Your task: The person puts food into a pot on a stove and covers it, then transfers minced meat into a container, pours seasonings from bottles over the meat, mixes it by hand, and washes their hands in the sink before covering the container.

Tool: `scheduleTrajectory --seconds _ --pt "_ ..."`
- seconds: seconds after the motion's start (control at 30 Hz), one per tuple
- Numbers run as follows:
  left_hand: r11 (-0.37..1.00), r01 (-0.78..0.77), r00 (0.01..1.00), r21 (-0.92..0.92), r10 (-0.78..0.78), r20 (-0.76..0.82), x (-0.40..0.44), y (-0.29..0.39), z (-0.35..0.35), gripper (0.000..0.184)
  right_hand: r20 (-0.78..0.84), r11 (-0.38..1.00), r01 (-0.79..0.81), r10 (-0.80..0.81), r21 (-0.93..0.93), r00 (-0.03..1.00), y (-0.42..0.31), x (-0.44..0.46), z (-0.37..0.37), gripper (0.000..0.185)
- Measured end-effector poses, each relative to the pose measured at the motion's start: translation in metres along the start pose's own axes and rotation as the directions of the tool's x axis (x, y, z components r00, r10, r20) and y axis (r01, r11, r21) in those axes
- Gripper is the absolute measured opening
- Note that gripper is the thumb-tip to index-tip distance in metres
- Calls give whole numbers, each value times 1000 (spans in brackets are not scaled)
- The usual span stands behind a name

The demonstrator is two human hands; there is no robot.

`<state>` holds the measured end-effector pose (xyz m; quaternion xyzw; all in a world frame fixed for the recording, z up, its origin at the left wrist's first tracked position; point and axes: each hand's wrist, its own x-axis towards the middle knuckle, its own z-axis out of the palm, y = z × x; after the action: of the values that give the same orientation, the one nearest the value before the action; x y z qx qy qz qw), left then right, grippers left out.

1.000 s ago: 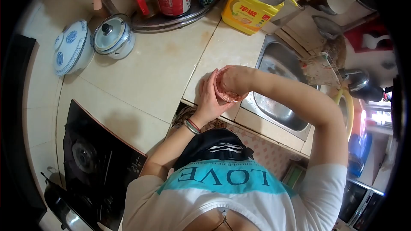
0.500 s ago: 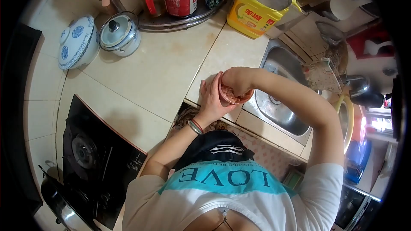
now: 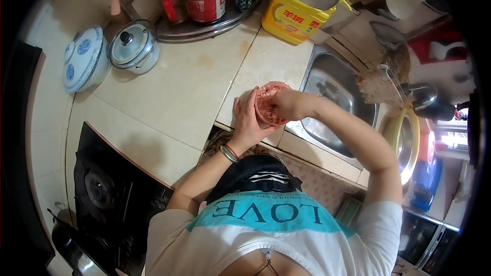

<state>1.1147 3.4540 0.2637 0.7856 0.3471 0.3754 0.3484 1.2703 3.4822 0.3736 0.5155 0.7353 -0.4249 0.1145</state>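
A round pinkish bowl [image 3: 260, 116] of minced meat [image 3: 265, 100] stands on the tiled counter, near its front edge and left of the sink. My left hand [image 3: 247, 119] is wrapped round the bowl's left side, thumb toward the front. My right hand [image 3: 286, 105] reaches in from the right, its curled fingers pressed into the meat. The fingertips are hidden in the mixture.
A steel sink [image 3: 335, 138] lies right of the bowl, with a yellow jug [image 3: 294, 15] behind it. A lidded pot [image 3: 134, 51] and a blue-and-white tureen [image 3: 84, 60] stand at the back left. The black gas stove [image 3: 115, 194] is at the near left.
My right hand has shifted from the bowl's far side toward its right side, baring more of the meat. My left hand keeps its hold. The whole view has shifted slightly.
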Motion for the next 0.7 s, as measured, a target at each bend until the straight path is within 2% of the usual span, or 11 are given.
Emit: scheduleTrajectory --seconds 0.07,0.2,0.23,0.33,0.37,0.47,0.5,0.6,0.7 --pt "1000 5 1000 16 -5 6 2 2 -2 100 105 981 -118 135 -157 985 2 13 13 24" --pt "999 0 1000 46 1 -11 2 4 -5 99 -30 999 15 -13 43 999 -14 -12 -20 24" --pt "999 -9 1000 49 10 -25 1 4 -4 99 -17 997 -67 66 -43 998 -22 -20 -30 30" --pt "998 -2 1000 62 4 -24 0 3 -3 97 80 943 -277 267 185 960 -36 -20 -37 28" --pt "998 -5 1000 60 6 -22 -1 1 -1 99 109 921 -272 251 279 962 -23 -9 -24 25" --pt "998 -16 1000 55 17 -15 0 -4 2 101 112 936 -194 168 293 979 -10 10 -3 23" --pt "999 -13 1000 50 14 -15 -1 -4 2 101 173 919 -209 158 336 972 -4 15 -4 22" --pt "998 -19 999 54 21 -36 -1 -1 1 99 118 842 -199 161 502 980 -3 8 -12 25" --pt "998 -24 999 58 26 -45 0 2 -1 98 85 823 -184 164 537 983 1 -4 -25 29"
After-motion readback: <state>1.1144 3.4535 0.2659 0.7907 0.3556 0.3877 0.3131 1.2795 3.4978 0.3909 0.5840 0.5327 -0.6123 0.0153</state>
